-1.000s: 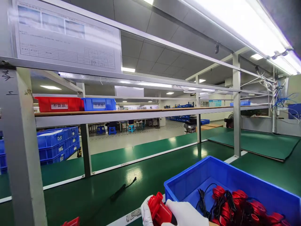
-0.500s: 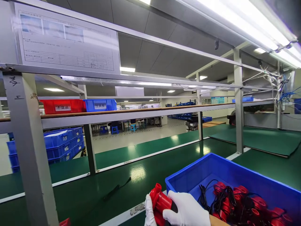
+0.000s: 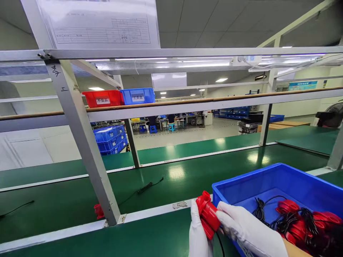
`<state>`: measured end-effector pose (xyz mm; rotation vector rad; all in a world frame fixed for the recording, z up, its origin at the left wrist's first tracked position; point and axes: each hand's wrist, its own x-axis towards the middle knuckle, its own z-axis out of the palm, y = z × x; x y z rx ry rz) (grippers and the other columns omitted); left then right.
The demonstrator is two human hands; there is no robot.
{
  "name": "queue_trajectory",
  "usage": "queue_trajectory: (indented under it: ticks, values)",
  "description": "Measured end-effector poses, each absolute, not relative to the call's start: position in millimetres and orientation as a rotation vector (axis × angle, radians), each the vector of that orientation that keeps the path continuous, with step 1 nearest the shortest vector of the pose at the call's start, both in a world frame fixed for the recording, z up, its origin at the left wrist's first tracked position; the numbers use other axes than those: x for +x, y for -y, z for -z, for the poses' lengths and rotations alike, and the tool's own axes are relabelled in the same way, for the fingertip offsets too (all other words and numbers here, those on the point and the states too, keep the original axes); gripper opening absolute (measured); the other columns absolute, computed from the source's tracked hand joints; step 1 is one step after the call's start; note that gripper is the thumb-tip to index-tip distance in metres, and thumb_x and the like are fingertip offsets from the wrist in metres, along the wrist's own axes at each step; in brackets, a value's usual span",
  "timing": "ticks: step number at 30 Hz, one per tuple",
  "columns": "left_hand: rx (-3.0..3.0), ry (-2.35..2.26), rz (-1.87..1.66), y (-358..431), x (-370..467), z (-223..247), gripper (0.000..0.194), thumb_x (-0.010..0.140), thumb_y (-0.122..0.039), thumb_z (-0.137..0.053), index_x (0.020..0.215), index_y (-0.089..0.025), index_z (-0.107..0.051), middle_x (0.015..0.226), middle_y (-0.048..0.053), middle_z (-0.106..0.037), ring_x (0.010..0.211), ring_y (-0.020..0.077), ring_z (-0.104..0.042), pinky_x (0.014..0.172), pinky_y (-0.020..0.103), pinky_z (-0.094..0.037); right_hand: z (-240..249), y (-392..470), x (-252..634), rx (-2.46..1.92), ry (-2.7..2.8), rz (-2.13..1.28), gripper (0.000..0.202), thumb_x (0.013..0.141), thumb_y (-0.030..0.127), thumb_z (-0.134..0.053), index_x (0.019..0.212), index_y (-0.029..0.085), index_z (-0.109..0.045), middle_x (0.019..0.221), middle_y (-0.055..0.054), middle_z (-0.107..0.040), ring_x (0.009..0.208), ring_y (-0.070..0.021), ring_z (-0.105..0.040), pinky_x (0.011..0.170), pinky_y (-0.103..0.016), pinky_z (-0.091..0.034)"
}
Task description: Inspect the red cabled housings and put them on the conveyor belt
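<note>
A red plastic device (image 3: 207, 214), shaped like a small air pump with a round nozzle at the top, is held tilted in front of the blue bin. My white-gloved left hand (image 3: 198, 232) grips it from the left and below. Against its right side press the closed fingers of my right hand (image 3: 249, 225), also gloved in white. A black cable (image 3: 221, 244) hangs down under the device. To the right, the blue bin (image 3: 227, 187) contains several similar red devices (image 3: 297, 226) with bundled black cables (image 3: 259, 210).
A grey upright post (image 3: 88, 142) stands left on the green bench (image 3: 160, 232). Behind it lie another red piece (image 3: 98, 211) and a coiled black cable (image 3: 144, 188). Red (image 3: 103, 98) and blue (image 3: 138, 95) labelled boxes sit on the shelf. Stacked blue crates (image 3: 111, 139) stand beyond.
My view has turned left and tilted downward, so bench and bin sit differently in the picture. The red device stays between both hands; my right fingers have shifted along its side.
</note>
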<state>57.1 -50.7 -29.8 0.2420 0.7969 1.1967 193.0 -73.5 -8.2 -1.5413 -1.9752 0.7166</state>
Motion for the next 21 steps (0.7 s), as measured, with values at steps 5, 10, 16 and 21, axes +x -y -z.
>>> queue_trajectory:
  ticks: [5, 10, 16, 21]
  values:
    - [0.191, -0.743, -1.216, 53, 60, 26, 0.041, 0.089, -0.051, -0.062, 0.101, -0.013, -0.07, 0.09, 0.01, -0.074, 0.083, 0.0238, -0.071, 0.079, 0.032, -0.056, -2, 85, 183, -1.773, 2.047, -0.47, 0.022, 0.088, 0.041, -0.048, 0.082, 0.02, -0.052, 0.076, -0.001, -0.063, 0.064, -0.0152, -0.05, 0.062, -0.027, -0.031]
    - [0.297, -0.522, -1.227, 51, 57, 32, 0.057, 0.082, -0.067, -0.062, 0.109, -0.018, -0.067, 0.1, 0.01, -0.072, 0.089, 0.0242, -0.068, 0.08, 0.033, -0.054, -11, 94, 182, -1.764, 2.045, -0.488, 0.025, 0.084, 0.047, -0.056, 0.087, 0.021, -0.058, 0.08, -0.002, -0.065, 0.067, -0.0172, -0.054, 0.061, -0.026, -0.034]
    - [0.576, -0.309, -1.282, 55, 53, 27, 0.074, 0.071, -0.083, -0.059, 0.106, -0.018, -0.067, 0.079, 0.006, -0.06, 0.072, 0.0189, -0.058, 0.075, 0.033, -0.05, -11, 105, 182, -1.665, 2.06, -0.408, 0.033, 0.079, 0.057, -0.066, 0.092, 0.027, -0.065, 0.094, -0.002, -0.065, 0.085, -0.0219, -0.059, 0.077, -0.031, -0.043]
    - [0.671, -0.296, -1.322, 52, 51, 26, 0.08, 0.063, -0.088, -0.058, 0.1, -0.018, -0.067, 0.076, 0.006, -0.055, 0.068, 0.0188, -0.053, 0.07, 0.033, -0.047, -7, 108, 188, -1.594, 2.038, -0.403, 0.029, 0.076, 0.051, -0.069, 0.093, 0.027, -0.066, 0.094, -0.004, -0.065, 0.086, -0.0226, -0.058, 0.078, -0.031, -0.044]
